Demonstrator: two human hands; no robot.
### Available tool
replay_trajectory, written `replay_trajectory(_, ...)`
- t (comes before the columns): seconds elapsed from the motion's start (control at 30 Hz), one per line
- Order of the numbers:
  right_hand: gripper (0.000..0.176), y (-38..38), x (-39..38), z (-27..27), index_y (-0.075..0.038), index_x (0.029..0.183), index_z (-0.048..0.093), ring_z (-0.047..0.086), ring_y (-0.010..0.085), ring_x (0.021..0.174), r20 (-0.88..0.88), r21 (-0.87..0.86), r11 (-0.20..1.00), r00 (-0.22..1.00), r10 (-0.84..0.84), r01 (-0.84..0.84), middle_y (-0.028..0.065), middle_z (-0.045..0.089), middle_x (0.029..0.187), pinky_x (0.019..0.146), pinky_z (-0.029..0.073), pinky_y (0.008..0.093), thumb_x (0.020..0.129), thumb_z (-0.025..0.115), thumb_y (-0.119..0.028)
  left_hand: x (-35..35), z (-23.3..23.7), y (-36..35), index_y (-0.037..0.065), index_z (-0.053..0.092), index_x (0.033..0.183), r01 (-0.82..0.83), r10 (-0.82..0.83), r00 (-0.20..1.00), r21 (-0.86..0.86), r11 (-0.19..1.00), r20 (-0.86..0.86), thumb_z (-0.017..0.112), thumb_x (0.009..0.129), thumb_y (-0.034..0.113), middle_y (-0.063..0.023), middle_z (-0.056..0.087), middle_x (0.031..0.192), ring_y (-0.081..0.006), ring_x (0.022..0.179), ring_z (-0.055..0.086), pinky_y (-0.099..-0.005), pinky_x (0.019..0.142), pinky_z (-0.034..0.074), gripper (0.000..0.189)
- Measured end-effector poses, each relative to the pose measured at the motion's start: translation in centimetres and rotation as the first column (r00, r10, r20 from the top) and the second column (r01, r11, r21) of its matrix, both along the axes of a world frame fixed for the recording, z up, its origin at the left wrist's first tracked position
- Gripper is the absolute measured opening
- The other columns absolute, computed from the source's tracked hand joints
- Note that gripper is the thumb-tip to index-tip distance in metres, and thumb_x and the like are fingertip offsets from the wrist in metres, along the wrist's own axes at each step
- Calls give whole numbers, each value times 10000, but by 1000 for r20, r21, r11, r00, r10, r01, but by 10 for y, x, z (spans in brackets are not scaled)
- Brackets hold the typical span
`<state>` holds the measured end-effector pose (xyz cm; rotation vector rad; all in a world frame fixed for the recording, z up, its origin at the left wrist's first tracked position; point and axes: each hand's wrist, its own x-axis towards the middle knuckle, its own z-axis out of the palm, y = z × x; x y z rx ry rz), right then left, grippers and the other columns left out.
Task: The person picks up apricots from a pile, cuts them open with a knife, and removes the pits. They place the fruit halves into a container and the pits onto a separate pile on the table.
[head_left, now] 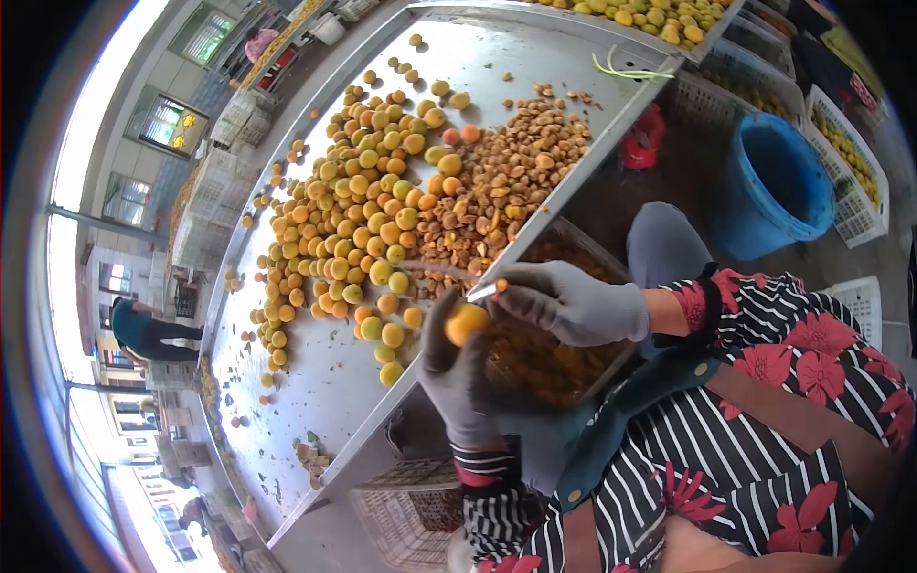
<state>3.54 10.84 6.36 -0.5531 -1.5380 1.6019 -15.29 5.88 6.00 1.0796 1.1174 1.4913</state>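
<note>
My left hand, in a grey glove, is closed around a yellow-orange apricot. Just beside the fruit, my right hand, also gloved, grips a small knife whose short blade points toward the apricot. Both hands are over the near edge of a metal table. Beyond them lies a heap of whole apricots, green to orange, against a pile of brown apricot stones. Below my hands, a crate with orange-brown pieces in it is partly hidden.
A blue bucket stands on the floor at the right, near white crates of fruit. Under the table edge is a plastic basket. A person bends at the table's far side. More apricots fill the adjoining section.
</note>
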Motion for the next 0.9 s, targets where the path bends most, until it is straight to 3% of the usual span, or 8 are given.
replay_trajectory(0.03,366,-6,2,0,13,1115,576,552,129,807,-4,-13,1000,1000,-12,12,68,636,881,725,481,313,1080,489,-340,18,2,-12,-59,543,1388,-13,14,999,-17,1000,52,717,852,50,-102,616,1259,-185,1129,591,-313,1023,452,574)
replay_trajectory(0.07,365,-12,5,-1,12,1118,581,549,133,804,13,-3,1000,1000,-5,5,69,635,873,729,480,311,1080,488,-339,28,4,-21,-53,438,1477,-15,17,999,-42,999,39,709,885,176,-98,605,1249,-187,1108,589,-309,1008,449,689)
replay_trajectory(0.1,365,-19,9,-3,11,1122,585,545,137,800,32,8,1000,999,4,-4,70,634,865,732,480,309,1080,488,-338,38,8,-29,-53,438,1477,-6,8,999,-56,998,40,709,885,176,-98,605,1249,-187,1108,589,-309,1008,449,689)
replay_trajectory(0.17,370,-29,19,-3,8,1125,588,542,140,790,100,44,999,995,-26,21,92,638,855,736,482,320,1082,480,-343,56,12,-36,-27,344,1513,-12,11,1000,46,999,25,625,935,270,-155,527,1330,-247,1161,588,-363,999,510,709)
replay_trajectory(0.33,377,-49,32,-7,8,1101,584,592,199,778,106,12,995,989,-100,99,158,654,868,732,486,351,1080,477,-352,62,1,-46,-7,478,1337,-20,10,996,116,993,92,641,895,243,-148,527,1288,-263,1191,570,-394,1032,496,533)
replay_trajectory(0.57,385,-56,49,2,2,1078,570,638,296,748,225,77,996,973,-55,39,181,654,842,695,490,380,1076,471,-370,71,-9,-52,21,504,1327,63,-91,959,112,992,268,671,854,180,-163,542,1280,-268,1186,574,-408,1050,493,526)
replay_trajectory(0.63,378,-56,50,1,-9,1075,569,655,386,767,272,95,995,961,-55,30,206,658,832,681,492,413,1076,460,-371,78,-5,-53,0,516,1312,45,-73,952,98,994,298,682,850,190,-141,584,1205,-244,1121,582,-360,1021,470,526)
replay_trajectory(0.9,319,-56,59,-1,-32,1040,550,638,458,820,349,203,979,933,-93,21,224,657,817,676,485,482,1070,459,-336,82,5,-55,-14,517,1286,42,-40,999,-56,998,36,678,849,380,-95,579,1121,-149,1004,569,-267,866,480,610)
